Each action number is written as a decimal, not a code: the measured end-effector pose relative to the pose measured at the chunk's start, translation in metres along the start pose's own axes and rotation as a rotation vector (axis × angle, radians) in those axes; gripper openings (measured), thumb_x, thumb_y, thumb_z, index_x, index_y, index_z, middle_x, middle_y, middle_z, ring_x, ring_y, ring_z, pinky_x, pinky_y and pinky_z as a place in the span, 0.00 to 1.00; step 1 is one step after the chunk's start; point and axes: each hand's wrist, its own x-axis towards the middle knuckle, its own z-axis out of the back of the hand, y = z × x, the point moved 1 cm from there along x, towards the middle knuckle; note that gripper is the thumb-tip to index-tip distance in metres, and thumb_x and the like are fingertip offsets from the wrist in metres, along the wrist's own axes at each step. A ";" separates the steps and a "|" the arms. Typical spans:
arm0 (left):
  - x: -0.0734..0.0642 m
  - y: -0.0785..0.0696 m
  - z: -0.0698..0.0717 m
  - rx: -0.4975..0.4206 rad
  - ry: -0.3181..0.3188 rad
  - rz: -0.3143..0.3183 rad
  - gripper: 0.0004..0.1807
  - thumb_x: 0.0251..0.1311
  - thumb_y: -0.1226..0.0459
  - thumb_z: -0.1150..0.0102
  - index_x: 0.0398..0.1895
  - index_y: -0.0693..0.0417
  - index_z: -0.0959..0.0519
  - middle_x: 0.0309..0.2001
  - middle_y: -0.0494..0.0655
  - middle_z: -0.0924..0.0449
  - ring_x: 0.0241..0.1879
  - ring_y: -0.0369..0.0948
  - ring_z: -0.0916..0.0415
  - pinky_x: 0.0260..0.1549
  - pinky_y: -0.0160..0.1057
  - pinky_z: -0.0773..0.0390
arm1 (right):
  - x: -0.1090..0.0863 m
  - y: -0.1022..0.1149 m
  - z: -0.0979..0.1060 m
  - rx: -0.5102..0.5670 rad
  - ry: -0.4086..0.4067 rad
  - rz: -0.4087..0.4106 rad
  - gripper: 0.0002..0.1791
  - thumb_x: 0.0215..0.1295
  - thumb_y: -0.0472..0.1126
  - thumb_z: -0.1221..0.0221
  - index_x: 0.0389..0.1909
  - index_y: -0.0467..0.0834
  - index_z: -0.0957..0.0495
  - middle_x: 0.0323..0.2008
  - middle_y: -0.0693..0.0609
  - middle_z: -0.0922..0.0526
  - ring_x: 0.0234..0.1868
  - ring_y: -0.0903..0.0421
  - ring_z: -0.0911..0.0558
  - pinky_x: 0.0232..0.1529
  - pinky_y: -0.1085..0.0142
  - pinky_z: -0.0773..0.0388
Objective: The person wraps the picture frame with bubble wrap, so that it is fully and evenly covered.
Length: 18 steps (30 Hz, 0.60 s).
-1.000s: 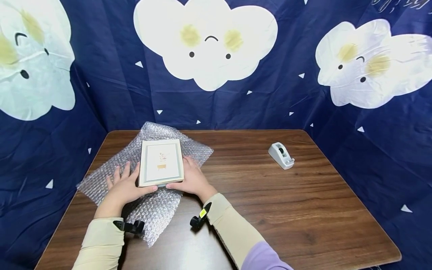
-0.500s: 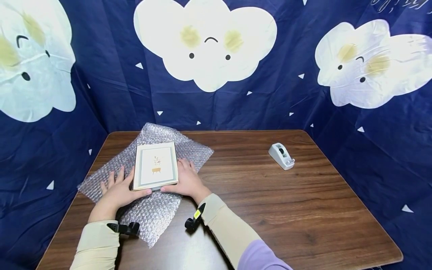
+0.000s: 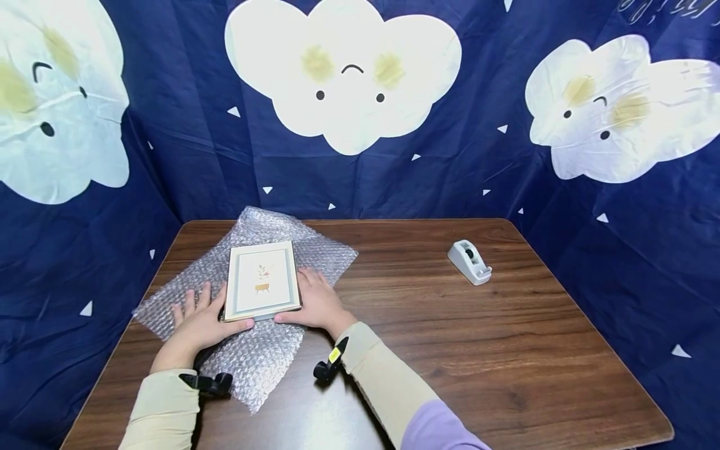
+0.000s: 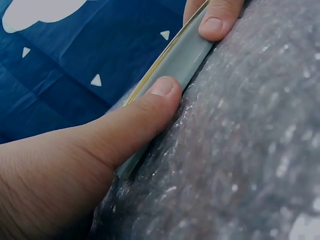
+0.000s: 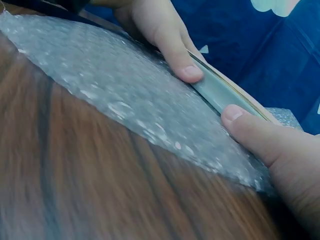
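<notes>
In the head view a picture frame (image 3: 262,279) with a pale rim and a potted-plant print lies face up on a sheet of bubble wrap (image 3: 264,356). Its pale side edge (image 4: 187,55) shows in the left wrist view. My left hand (image 3: 199,325) is at the frame's left front corner, thumb along the front edge, other fingers straight and spread over the wrap. At the opposite front corner, my right hand (image 3: 317,303) lays its thumb on the front edge and its straight fingers along the right side. The undersides of both hands are hidden.
A white tape dispenser (image 3: 469,262) stands on the right part of the brown wooden table (image 3: 450,350). Dark blue cloth (image 3: 388,181) with white clouds hangs around the table's back and sides. One corner of the wrap points toward the front.
Between both hands the picture frame has shifted a little left and toward the front, with a slight turn. The bubble wrap and tape dispenser stay in place.
</notes>
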 end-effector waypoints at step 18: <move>0.017 -0.057 -0.031 -0.015 -0.010 -0.055 0.68 0.35 0.24 0.51 0.70 0.65 0.55 0.67 0.75 0.71 0.63 0.69 0.78 0.56 0.68 0.72 | -0.037 -0.063 0.026 0.092 0.083 -0.051 0.62 0.38 0.82 0.52 0.71 0.48 0.51 0.70 0.54 0.48 0.70 0.54 0.52 0.67 0.59 0.56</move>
